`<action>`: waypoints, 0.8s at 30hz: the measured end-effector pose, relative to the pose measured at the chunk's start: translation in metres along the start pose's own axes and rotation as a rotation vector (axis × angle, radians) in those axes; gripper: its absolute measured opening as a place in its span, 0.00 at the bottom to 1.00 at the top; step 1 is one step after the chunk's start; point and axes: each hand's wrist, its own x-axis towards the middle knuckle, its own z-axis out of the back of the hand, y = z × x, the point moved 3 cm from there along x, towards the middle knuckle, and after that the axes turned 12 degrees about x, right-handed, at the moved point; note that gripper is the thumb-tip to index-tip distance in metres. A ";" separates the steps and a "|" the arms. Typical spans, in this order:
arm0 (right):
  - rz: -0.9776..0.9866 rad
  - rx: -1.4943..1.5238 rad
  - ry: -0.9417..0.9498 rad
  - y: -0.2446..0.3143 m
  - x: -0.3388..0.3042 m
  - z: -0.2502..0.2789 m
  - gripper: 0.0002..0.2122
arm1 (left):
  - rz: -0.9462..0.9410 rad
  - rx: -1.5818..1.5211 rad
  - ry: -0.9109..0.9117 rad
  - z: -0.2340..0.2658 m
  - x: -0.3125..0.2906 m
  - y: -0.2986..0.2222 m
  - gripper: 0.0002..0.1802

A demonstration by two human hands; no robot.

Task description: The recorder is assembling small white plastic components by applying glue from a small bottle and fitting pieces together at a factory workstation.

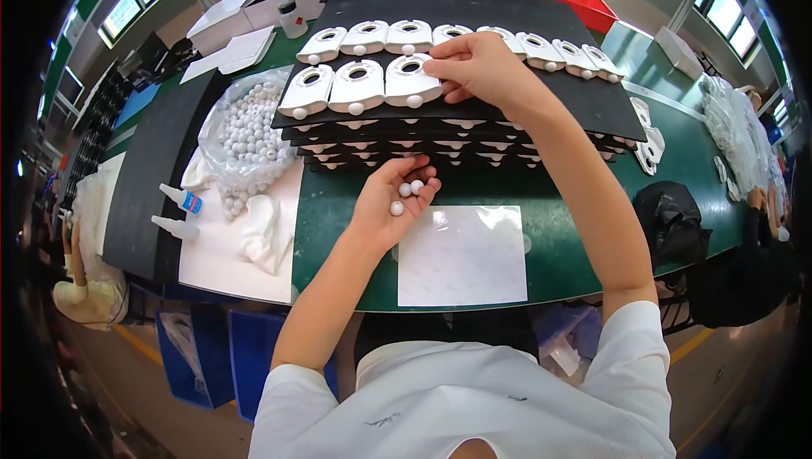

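My left hand is cupped palm up in front of the black stack, with three small white balls lying in it. Over the top board, the curled fingers of my right hand pinch the right edge of a white plastic part. That part has a round dark-centred hole and a white ball at its front edge. To its left in the front row sit two like parts, a middle one and an end one. Behind them runs a longer row of such parts, partly covered by my right hand.
Stacked black boards carry the parts. On the left are a clear bag of white balls, two glue bottles and a crumpled white cloth. A white sheet lies on the green table. A black bag sits right.
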 end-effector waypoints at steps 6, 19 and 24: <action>0.383 -0.143 -0.159 0.006 -0.037 0.012 0.11 | 0.014 0.007 0.057 -0.001 0.000 0.003 0.10; -0.264 -1.186 -0.678 -0.090 -0.140 0.317 0.14 | 0.028 0.316 0.146 -0.013 -0.003 0.010 0.08; -0.397 -1.206 -0.525 -0.132 -0.161 0.327 0.20 | 0.072 0.260 0.176 -0.007 -0.002 0.012 0.17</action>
